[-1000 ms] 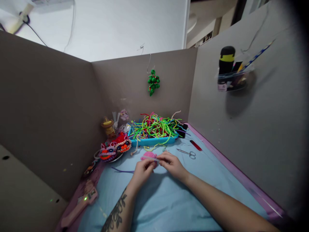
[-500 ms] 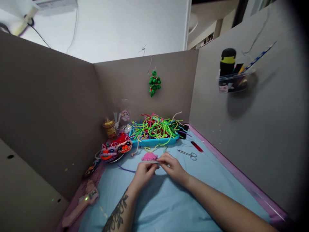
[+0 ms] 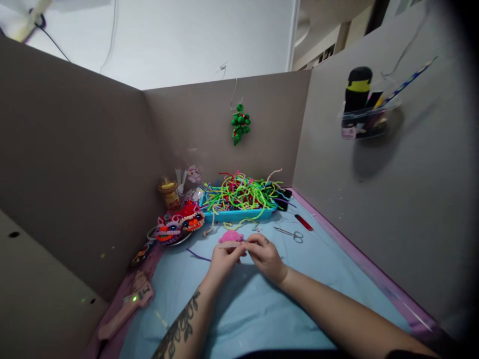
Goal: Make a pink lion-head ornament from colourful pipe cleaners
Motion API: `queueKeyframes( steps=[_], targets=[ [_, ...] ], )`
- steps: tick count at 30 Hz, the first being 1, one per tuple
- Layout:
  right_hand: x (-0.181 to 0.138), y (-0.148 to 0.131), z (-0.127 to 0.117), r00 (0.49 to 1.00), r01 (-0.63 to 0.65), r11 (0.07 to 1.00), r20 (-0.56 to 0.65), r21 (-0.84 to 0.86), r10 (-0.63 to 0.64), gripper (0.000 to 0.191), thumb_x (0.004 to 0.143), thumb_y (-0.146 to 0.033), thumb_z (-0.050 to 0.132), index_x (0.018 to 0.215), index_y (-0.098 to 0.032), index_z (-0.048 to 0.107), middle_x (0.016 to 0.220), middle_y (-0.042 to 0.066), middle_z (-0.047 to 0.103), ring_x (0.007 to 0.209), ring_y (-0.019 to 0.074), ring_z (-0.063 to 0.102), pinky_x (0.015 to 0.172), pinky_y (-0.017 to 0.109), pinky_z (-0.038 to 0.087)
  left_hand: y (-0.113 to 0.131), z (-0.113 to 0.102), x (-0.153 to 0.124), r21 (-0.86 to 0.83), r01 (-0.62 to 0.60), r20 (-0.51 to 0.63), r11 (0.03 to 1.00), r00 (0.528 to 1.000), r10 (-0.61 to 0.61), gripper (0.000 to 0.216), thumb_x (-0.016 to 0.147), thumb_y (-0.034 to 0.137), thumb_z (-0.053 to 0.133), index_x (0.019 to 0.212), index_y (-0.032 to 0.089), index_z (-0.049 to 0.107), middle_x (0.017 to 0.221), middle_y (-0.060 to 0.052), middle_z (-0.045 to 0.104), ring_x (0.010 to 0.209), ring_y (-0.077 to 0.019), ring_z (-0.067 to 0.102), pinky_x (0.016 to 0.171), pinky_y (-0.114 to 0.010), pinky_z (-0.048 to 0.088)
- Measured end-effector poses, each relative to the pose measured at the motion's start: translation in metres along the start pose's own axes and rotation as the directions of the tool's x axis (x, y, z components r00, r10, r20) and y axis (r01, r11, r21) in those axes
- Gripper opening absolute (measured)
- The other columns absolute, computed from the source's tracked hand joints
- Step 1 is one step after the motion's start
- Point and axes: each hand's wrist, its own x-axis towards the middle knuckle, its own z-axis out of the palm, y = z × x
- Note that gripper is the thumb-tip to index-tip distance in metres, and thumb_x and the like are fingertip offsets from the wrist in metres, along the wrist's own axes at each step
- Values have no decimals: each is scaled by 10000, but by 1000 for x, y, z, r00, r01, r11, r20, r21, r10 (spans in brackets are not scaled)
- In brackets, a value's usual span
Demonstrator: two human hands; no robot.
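Note:
My left hand (image 3: 224, 259) pinches a pale pipe cleaner (image 3: 229, 245) between thumb and fingers. Its free end sticks out to the left over the knuckles. Close by, my right hand (image 3: 265, 255) is closed with its fingertips on the other end, touching or nearly touching the left thumb. Just behind the hands lies a pink fuzzy rounded piece (image 3: 231, 236), its near side partly covered. A purple pipe cleaner (image 3: 198, 255) rests on the blue cloth left of my left hand. Small scissors (image 3: 290, 233) lie beyond my right hand.
A blue tray (image 3: 239, 216) heaped with coloured pipe cleaners stands at the back. Left of it are fuzzy figures (image 3: 179, 225) on a plate and a brown jar (image 3: 170, 194). A pink glue gun (image 3: 125, 309) lies front left. Grey panels enclose the table; a red strip (image 3: 304, 222) lies right.
The pale pipe cleaner's left end now tips a little upward and shows over my left hand. My right fingers have curled in more. The camera view has shifted slightly.

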Motion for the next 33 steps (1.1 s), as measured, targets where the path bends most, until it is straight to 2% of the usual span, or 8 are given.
queueKeyframes(
  steps=[5,11,17,22,25,29,33],
  targets=[
    [2,-1,0,998,-35,989,-55,146,43,327,839,-62,491,1058,-259,632,917,55,551,862,166,564,732,303,514,-1,1,-2,31,-45,-28,999,999,46,283,742,387,621,714,118,702,601,-38,630,506,-118,518,474,-218,405],
    [-1,2,0,991,-130,975,18,180,129,303,837,-77,493,1056,-239,626,947,67,566,908,184,560,815,357,489,-5,-2,-4,207,-116,-20,972,992,123,282,806,338,549,682,127,687,578,-30,632,545,-132,550,522,-226,424],
    [-1,2,1,974,-226,952,63,206,217,210,859,-142,508,1013,-223,627,882,59,618,873,190,570,783,356,487,-17,-3,-4,337,-265,-18,903,957,288,213,848,240,503,894,171,698,837,-71,715,797,-191,633,745,-308,488],
    [2,0,0,977,-208,950,84,233,194,240,875,-148,493,1042,-233,643,937,70,627,907,184,582,798,347,488,-17,-5,-2,444,-325,-91,835,910,403,202,834,167,492,881,188,687,934,-71,709,911,-197,616,863,-343,450],
    [2,0,2,973,-230,943,88,242,214,222,868,-162,515,1039,-224,641,922,69,635,900,185,584,798,346,489,-15,-7,-3,487,-334,-76,807,904,420,198,844,180,480,856,182,678,886,-72,704,866,-196,609,825,-338,451],
    [1,0,3,963,-261,933,126,248,236,220,869,-191,527,1060,-217,631,894,61,655,852,175,599,768,325,499,-13,-8,-4,559,-326,-32,763,910,413,223,853,197,464,733,174,650,733,-54,661,731,-179,579,699,-290,436],
    [3,-2,2,971,-234,940,115,250,211,245,880,-194,513,1093,-227,629,895,62,668,835,169,609,745,313,506,-15,-7,-4,522,-317,-46,792,917,397,255,851,229,474,652,169,620,648,-34,610,635,-155,544,619,-259,410]
  ],
)
